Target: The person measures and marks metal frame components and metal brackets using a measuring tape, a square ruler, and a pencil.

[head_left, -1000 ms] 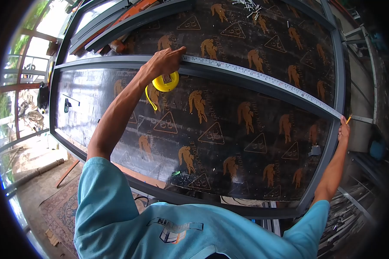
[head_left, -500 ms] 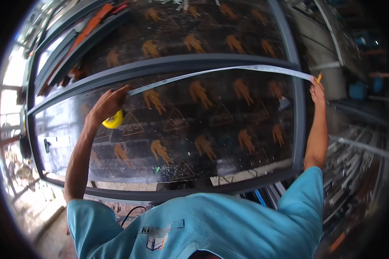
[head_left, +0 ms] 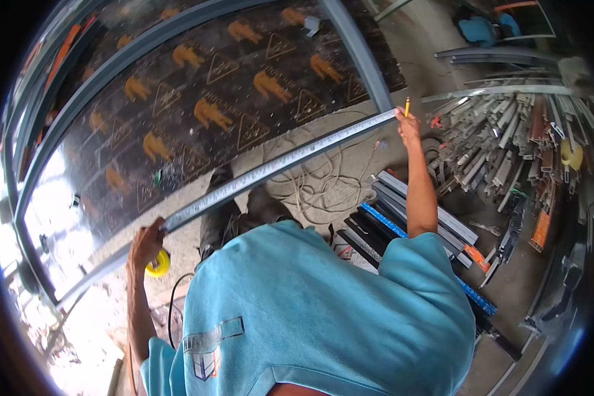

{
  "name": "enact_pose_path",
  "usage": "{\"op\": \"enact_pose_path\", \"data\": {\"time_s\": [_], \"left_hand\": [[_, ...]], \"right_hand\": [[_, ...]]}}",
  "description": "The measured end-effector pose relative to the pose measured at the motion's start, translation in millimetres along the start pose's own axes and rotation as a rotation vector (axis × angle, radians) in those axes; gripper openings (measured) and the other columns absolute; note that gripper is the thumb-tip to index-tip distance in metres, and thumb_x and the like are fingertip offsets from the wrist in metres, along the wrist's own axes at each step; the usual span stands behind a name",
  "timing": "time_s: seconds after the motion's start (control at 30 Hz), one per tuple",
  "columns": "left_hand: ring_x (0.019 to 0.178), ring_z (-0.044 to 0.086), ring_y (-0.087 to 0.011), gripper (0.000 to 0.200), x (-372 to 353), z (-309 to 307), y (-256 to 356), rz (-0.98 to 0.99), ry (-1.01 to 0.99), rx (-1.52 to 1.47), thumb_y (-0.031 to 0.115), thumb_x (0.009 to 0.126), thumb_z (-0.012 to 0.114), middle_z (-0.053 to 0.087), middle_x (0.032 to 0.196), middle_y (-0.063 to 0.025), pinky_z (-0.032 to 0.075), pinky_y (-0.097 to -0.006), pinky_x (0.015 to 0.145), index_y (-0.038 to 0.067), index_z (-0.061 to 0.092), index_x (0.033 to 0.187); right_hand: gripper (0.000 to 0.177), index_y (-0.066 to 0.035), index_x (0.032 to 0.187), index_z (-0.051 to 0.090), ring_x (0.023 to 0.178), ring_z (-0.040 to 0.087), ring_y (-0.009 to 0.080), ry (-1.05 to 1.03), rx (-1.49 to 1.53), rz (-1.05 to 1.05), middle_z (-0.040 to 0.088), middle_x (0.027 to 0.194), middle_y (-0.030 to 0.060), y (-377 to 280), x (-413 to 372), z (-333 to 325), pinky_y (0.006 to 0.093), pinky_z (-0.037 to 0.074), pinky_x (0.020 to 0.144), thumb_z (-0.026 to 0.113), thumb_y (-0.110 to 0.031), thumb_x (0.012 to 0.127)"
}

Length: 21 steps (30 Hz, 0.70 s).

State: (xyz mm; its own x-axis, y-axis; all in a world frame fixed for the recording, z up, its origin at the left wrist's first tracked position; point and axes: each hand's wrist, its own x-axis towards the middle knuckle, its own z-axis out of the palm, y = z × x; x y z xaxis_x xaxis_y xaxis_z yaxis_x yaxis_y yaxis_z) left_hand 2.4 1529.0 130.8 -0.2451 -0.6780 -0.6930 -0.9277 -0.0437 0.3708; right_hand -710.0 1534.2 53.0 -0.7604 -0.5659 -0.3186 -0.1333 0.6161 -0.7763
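Tape pulled straight between both hands, lower left to upper right.
The left hand (head_left: pixel 145 243) sat at lower left, its fingers closed round the yellow tape case (head_left: pixel 159 264); the tape blade (head_left: pixel 277 166) ran up across mid-frame, below the printed board (head_left: pixel 198 112) and above the coiled cable (head_left: pixel 317 181); the right hand (head_left: pixel 409 127), upper right near the grey frame (head_left: pixel 354 47) corner, pinched the blade's end with a pencil (head_left: pixel 407 105) upright; seemingly unsupported, the blade could sag, or slip the pinch and whip back.

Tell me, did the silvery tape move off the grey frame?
Yes. The silvery measuring tape came off the grey metal frame, out over the concrete floor beside it.
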Motion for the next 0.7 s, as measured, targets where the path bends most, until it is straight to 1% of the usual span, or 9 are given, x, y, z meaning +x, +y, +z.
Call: {"op": "enact_pose_path", "data": {"time_s": [0.07,0.17,0.23,0.3,0.37,0.4,0.5,0.6,0.7], "left_hand": [[0.065,0.063,-0.0395,0.016,1.2,13.4,-18.9,-0.079,0.040,-0.047,0.017,0.091,0.053,0.061,0.069,-0.0227,0.046,-0.0463,0.056,0.011,0.055,0.105],[0.068,0.062,-0.0412,0.015,9.4,31.0,-38.5,0.062,0.159,-0.060,0.019,0.092,0.050,0.060,0.069,-0.0239,0.044,-0.0496,0.059,0.012,0.051,0.106],[0.067,0.064,-0.0368,0.019,0.4,21.1,-8.7,-0.138,0.122,-0.197,0.015,0.091,0.050,0.062,0.069,-0.0213,0.047,-0.0463,0.059,0.010,0.051,0.109],[0.065,0.065,-0.0350,0.024,1.2,39.3,-24.6,0.049,0.251,-0.106,0.009,0.089,0.048,0.064,0.073,-0.0203,0.049,-0.0428,0.057,0.010,0.054,0.112],[0.064,0.065,-0.0332,0.025,-1.5,45.6,-27.8,0.058,0.266,-0.104,0.007,0.088,0.047,0.064,0.074,-0.0195,0.050,-0.0412,0.055,0.010,0.055,0.112],[0.063,0.065,-0.0315,0.027,-0.7,48.0,-28.6,0.097,0.262,-0.099,0.005,0.087,0.046,0.065,0.076,-0.0187,0.050,-0.0396,0.054,0.009,0.056,0.112],[0.062,0.066,-0.0272,0.026,1.9,46.3,-25.6,0.054,0.236,-0.107,0.001,0.086,0.046,0.066,0.075,-0.0166,0.050,-0.0372,0.051,0.008,0.058,0.108],[0.062,0.066,-0.0246,0.025,8.1,49.3,-36.8,0.108,0.236,-0.136,0.000,0.085,0.046,0.065,0.074,-0.0152,0.051,-0.0359,0.052,0.007,0.058,0.107],[0.065,0.067,-0.0263,0.023,9.5,44.6,-36.4,0.144,0.223,-0.154,0.001,0.085,0.046,0.066,0.076,-0.0163,0.053,-0.0352,0.054,0.006,0.058,0.105]], "right_hand": [[0.028,-0.012,0.105,0.068,0.038,0.037,0.0033,0.028,0.029,-0.119,0.046,0.055,-0.0061,25.0,6.0,14.4,0.0210,0.023,0.033,0.072,-0.027,0.082],[0.024,-0.016,0.097,0.069,0.038,0.040,0.0050,0.047,-0.066,-0.131,0.048,0.056,-0.0040,36.8,16.9,15.8,0.0207,0.026,0.033,0.071,-0.035,0.082],[0.028,-0.016,0.102,0.069,0.037,0.045,0.0080,0.065,-0.118,-0.170,0.050,0.057,-0.0023,36.9,22.4,17.1,0.0211,0.031,0.034,0.066,-0.038,0.085],[0.040,-0.012,0.103,0.068,0.040,0.049,0.0114,0.275,-0.368,-0.337,0.054,0.061,0.0000,23.0,8.3,20.5,0.0239,0.038,0.036,0.058,-0.048,0.088],[0.058,-0.005,0.106,0.065,0.048,0.055,0.0141,0.230,0.101,-0.300,0.057,0.064,0.0028,-18.4,-45.6,31.3,0.0269,0.045,0.043,0.046,-0.057,0.090],[0.067,0.001,0.101,0.063,0.051,0.053,0.0117,0.079,0.398,-0.265,0.055,0.063,0.0038,-27.7,-64.4,38.5,0.0252,0.042,0.044,0.040,-0.061,0.091],[0.063,0.000,0.087,0.062,0.045,0.039,0.0065,-0.486,0.405,-0.111,0.048,0.056,0.0002,-44.6,-149.5,58.9,0.0196,0.029,0.041,0.041,-0.060,0.091],[0.036,0.000,0.092,0.065,0.057,0.053,0.0065,-0.828,0.315,-0.187,0.059,0.068,0.0028,-42.1,-244.4,124.2,0.0190,0.039,0.049,0.062,-0.036,0.089],[0.025,0.003,0.101,0.063,0.073,0.061,0.0152,-0.993,0.293,-0.376,0.064,0.085,0.0100,-44.5,-305.9,186.2,0.0254,0.047,0.065,0.055,-0.019,0.093]]}}
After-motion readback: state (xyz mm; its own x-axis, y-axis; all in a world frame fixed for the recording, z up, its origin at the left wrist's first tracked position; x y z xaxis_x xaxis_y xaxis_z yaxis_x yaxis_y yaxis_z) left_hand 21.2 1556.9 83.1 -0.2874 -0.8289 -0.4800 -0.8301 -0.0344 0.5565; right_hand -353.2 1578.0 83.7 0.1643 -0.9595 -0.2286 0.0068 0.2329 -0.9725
